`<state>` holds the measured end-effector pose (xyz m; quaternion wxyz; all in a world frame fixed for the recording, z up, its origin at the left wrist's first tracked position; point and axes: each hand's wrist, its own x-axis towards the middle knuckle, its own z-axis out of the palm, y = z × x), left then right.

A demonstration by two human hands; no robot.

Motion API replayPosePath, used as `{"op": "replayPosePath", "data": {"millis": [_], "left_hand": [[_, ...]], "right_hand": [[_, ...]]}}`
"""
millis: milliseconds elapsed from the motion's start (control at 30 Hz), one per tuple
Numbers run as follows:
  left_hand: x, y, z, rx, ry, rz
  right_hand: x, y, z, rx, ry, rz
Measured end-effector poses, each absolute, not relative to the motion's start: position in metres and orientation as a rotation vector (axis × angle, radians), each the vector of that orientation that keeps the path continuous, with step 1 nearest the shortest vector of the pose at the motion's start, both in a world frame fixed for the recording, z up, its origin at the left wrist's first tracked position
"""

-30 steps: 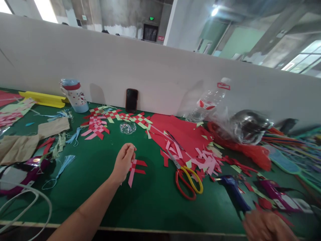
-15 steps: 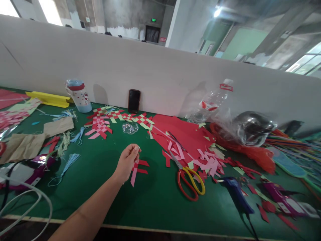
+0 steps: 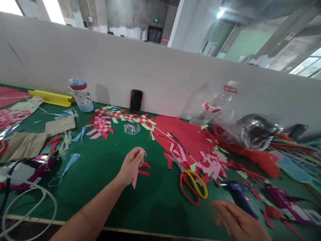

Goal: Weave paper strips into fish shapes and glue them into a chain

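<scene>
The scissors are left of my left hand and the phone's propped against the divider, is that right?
Not quite: the head view shows the scissors to the right of your left hand. The phone is indeed propped against the divider.

Hands: two, one left hand [image 3: 132, 164] and one right hand [image 3: 233, 216], with one tiny bit [image 3: 144, 152] pinched in the left fingers. One each: phone [image 3: 136, 101], flask [image 3: 84, 97], bottle [image 3: 211, 107], bead dish [image 3: 138, 129], scissors [image 3: 184, 169] with red and yellow handles, blue tool [image 3: 239, 194], red bag [image 3: 267, 164]. Two purple tools [image 3: 288, 206]. At least three blue tassels [image 3: 71, 161]. Woven pieces [image 3: 101, 129] and pink strips [image 3: 212, 164]: several, overlapping too much to count.
</scene>
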<state>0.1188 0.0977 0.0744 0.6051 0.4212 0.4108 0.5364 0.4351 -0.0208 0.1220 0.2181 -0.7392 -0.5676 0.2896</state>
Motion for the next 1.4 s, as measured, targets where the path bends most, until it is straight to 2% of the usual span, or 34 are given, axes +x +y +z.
{"op": "replayPosePath", "data": {"millis": [133,300,533,767,1400], "left_hand": [[0.121,0.096,0.076,0.983,0.931,1.201],[0.123,0.098,0.074,0.93,0.901,1.182],[0.122,0.102,0.072,0.855,0.917,1.184],[0.121,0.102,0.075,0.885,1.0,1.166],[0.094,0.116,0.073,0.925,1.171,1.457]], "right_hand": [[0.372,0.023,0.124,-1.755,-1.717,0.647],[0.298,0.078,0.115,-1.378,-1.818,0.786],[0.261,0.112,0.097,-1.155,-1.745,0.886],[0.264,0.109,0.075,-1.137,-1.614,0.935],[0.273,0.115,0.072,-1.301,-1.417,1.073]]}}
